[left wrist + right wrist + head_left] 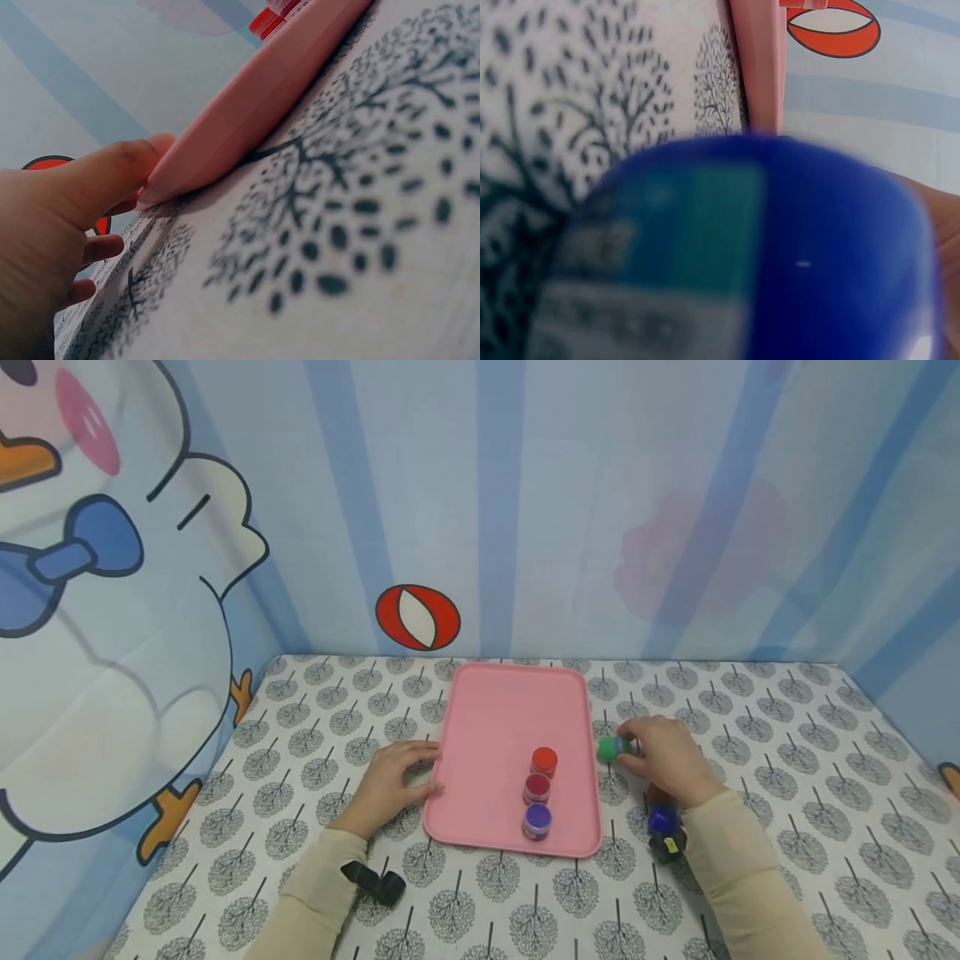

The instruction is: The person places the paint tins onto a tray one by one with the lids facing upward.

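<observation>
Blue jar (802, 255): sat by right hand (664, 760); couldn't tell if held.
Green jar (610, 748): tipped, pinched by its fingers, right of tray (487, 718).
Left hand (386, 783): fingers spread, touched tray.
Pinch: seemed best gentle, firm.

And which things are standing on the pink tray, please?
On the pink tray are a red-topped container, a dark red-topped container and a purple-topped container. The tray surface directly beneath them is covered and cannot be seen.
</observation>
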`<action>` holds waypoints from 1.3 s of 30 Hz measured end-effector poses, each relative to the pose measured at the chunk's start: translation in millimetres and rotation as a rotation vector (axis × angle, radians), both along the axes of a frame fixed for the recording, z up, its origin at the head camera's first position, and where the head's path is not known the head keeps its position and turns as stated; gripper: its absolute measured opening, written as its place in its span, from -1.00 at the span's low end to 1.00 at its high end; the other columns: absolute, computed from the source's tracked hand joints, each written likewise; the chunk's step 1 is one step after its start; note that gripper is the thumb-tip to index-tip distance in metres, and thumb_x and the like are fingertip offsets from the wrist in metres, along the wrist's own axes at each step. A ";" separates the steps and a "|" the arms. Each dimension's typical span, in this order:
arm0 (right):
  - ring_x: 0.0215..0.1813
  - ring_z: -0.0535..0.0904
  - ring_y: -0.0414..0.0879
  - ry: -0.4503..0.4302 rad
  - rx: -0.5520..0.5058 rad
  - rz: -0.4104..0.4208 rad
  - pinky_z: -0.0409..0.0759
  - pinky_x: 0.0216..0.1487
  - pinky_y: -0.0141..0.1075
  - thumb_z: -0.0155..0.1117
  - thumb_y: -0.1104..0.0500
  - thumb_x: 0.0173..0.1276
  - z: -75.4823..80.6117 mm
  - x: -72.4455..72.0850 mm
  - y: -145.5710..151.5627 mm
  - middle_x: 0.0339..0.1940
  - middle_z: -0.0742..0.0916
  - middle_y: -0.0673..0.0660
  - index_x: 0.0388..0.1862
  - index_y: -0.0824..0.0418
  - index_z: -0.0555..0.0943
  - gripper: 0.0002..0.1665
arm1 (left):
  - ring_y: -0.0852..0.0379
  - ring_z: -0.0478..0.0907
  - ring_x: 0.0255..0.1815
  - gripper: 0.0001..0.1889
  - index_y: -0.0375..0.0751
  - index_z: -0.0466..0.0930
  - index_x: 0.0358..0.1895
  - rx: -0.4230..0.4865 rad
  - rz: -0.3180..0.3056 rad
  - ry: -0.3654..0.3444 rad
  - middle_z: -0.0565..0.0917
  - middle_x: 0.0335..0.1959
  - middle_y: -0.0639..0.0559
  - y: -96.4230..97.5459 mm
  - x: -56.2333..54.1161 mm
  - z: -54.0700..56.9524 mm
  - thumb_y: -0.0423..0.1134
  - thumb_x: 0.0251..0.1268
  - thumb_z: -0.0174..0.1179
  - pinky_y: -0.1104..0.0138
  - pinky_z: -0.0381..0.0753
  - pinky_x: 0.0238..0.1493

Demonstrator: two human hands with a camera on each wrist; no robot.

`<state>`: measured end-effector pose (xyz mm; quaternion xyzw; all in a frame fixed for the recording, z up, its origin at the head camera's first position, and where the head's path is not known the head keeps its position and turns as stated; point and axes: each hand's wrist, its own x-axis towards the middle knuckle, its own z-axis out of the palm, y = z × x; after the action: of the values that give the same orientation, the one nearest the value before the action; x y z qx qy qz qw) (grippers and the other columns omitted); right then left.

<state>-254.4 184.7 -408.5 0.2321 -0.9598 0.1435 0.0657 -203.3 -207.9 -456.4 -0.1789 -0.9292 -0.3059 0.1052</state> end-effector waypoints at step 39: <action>-0.02 0.60 0.18 0.004 0.012 -0.013 0.46 0.15 0.18 0.38 0.06 0.20 4.5 3.5 -7.3 -0.11 0.74 0.25 -0.02 0.28 0.61 -0.56 | -0.12 0.43 0.32 -0.47 -0.11 0.61 0.10 -0.006 -0.002 -0.002 0.58 0.24 -0.02 -3.9 -1.1 -3.0 -0.05 0.01 0.43 -0.15 0.21 0.43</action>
<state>-250.9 177.3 -404.0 0.2264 -0.9620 0.1368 0.0672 -204.4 -211.7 -459.4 -0.1796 -0.9301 -0.3032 0.1033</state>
